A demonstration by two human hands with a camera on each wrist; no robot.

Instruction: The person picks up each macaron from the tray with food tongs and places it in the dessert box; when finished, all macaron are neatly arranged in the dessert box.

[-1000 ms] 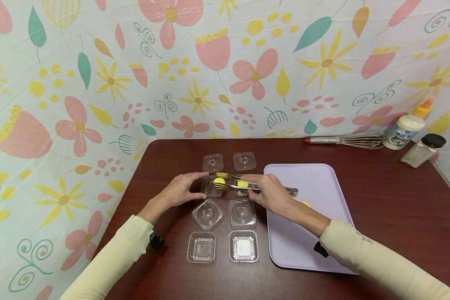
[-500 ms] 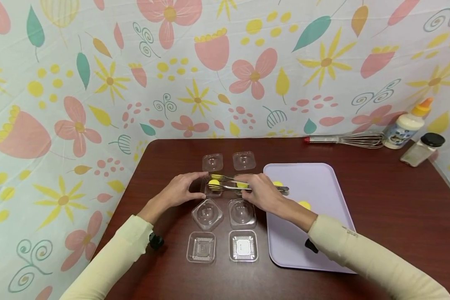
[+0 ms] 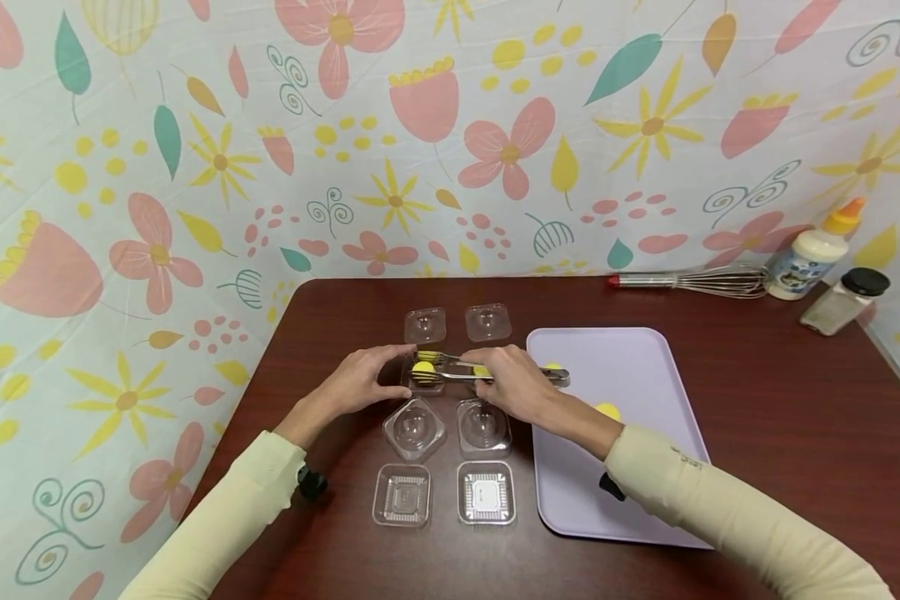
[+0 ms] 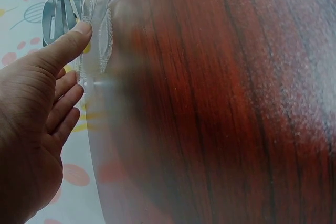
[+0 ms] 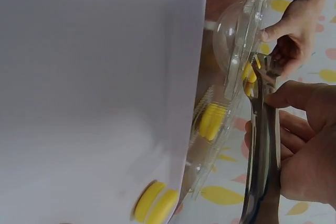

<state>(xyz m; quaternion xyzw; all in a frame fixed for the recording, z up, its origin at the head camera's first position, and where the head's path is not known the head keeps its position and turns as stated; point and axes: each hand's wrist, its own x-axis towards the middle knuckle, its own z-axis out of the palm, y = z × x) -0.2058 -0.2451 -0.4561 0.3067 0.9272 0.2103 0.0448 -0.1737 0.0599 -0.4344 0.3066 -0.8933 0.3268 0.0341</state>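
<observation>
My right hand grips metal tongs with fork-like ends. Between the prongs is a yellow macaron, low in a clear plastic container; whether it touches the bottom I cannot tell. My left hand holds that container's left side, thumb at the near edge and fingers at the far edge. In the right wrist view, a second macaron sits in the neighbouring container, partly covered by my right hand in the head view. Another macaron stands on its edge on the lilac tray.
Two clear containers with domed lids stand nearer me. An open container base and another base lie in front of them. Two loose lids lie behind. A whisk, glue bottle and black-capped jar stand back right.
My right hand has moved left with the tongs, carrying the macaron further into the left container. The tray's macarons have come into fuller view. The left hand stays in place.
</observation>
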